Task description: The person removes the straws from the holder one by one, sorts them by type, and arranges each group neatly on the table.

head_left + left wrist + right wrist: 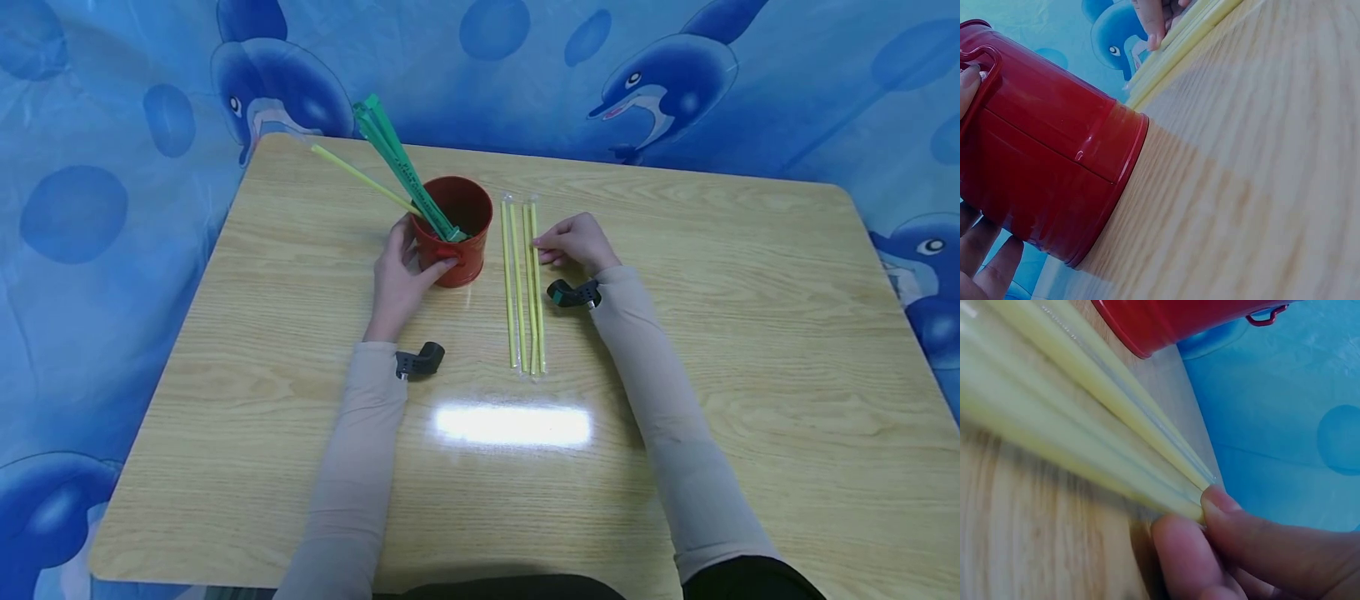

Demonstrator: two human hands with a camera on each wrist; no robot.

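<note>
My left hand [399,279] grips a small red bucket [471,260], which stands upright on the table. The thumb lies by the little handle at its front, and the fingers reach round the far side. A bundle of green wrapped straws [408,173] leans out of the bucket to the left, beside a single yellow straw [367,181]. To the right of the bucket, several yellow straws in clear wrappers lie side by side. With thumb and fingertip, my right hand [579,242] pinches the rightmost yellow straw [539,321] near its far end, as the right wrist view shows [1085,459].
The pale wooden table [750,350] carries a bright light reflection [513,425] near its front middle. A blue sheet with dolphins [420,75] hangs behind the table and along its left side. A small black camera [573,293] is strapped on each wrist.
</note>
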